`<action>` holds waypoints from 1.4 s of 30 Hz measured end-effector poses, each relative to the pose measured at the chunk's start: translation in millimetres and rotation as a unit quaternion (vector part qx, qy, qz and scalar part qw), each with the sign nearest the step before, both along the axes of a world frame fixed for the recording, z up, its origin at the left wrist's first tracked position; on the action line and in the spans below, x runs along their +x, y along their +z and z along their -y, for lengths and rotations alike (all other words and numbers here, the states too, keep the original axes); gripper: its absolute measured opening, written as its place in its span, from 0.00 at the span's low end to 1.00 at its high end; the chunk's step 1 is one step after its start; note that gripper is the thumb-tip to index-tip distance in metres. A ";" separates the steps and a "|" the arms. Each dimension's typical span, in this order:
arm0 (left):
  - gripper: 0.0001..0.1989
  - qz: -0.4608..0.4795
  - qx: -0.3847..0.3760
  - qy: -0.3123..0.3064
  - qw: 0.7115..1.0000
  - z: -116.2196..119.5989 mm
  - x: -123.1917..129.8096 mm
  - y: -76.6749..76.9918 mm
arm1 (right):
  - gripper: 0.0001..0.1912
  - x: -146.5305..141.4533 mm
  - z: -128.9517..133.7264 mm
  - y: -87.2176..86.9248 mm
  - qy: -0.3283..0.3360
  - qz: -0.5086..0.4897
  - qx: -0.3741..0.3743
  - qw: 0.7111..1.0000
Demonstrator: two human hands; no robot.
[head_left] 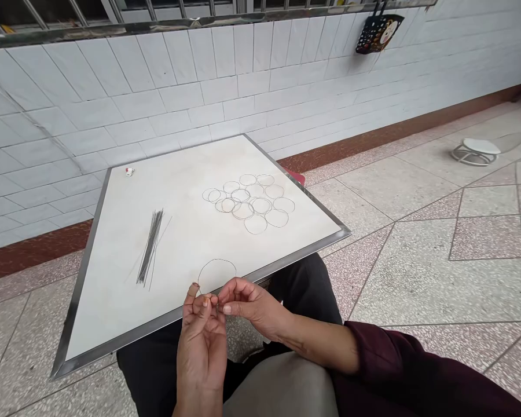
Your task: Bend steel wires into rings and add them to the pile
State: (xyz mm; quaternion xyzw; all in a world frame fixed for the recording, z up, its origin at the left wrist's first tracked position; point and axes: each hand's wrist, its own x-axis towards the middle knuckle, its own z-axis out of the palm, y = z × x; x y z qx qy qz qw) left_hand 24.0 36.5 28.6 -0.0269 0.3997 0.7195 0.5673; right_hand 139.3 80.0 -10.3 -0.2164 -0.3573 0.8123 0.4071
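Near the table's front edge, a thin dark wire (217, 259) is bent into a loop, its lower part held in both hands. My left hand (203, 336), palm up, pinches the wire between thumb and fingers; a bandage-like wrap covers one fingertip. My right hand (252, 307) pinches it close beside the left, fingertips nearly touching. The wire's ends are hidden among the fingers. A bundle of straight wires (150, 249) lies left of my hands on the tabletop. Beyond my hands, several wire rings (255, 205) lie spread out and overlapping.
The white table (173, 174) has a grey metal rim and stands against a tiled wall (169, 104). A small red-and-white object (130, 171) rests at its far left corner. A patterned bag (377, 33) hangs from the window rail. On the floor at right is a low stool (475, 152).
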 end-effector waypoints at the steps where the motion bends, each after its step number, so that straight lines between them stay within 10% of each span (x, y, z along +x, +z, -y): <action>1: 0.20 -0.001 -0.001 -0.003 1.000 0.0 0.5 -1.4 | 0.14 -1.6 0.1 -0.6 -0.014 0.009 0.002 1.000; 20: 0.18 -0.034 -0.048 0.027 0.998 -7.1 -2.3 -6.3 | 0.16 -8.4 5.3 -9.1 -0.109 0.038 0.071 0.991; 35: 0.20 -0.086 -0.019 0.002 0.996 -3.9 -13.2 -4.5 | 0.20 9.7 -7.1 -6.7 -0.022 0.086 0.060 0.994; 38: 0.20 -0.103 -0.015 -0.025 0.994 -1.0 -13.9 -4.5 | 0.38 20.7 -15.4 -5.1 -0.066 0.173 0.169 0.968; 42: 0.21 -0.115 -0.011 -0.068 0.991 1.0 -11.3 -7.1 | 0.66 26.8 -19.2 -6.7 -0.098 0.312 0.389 0.861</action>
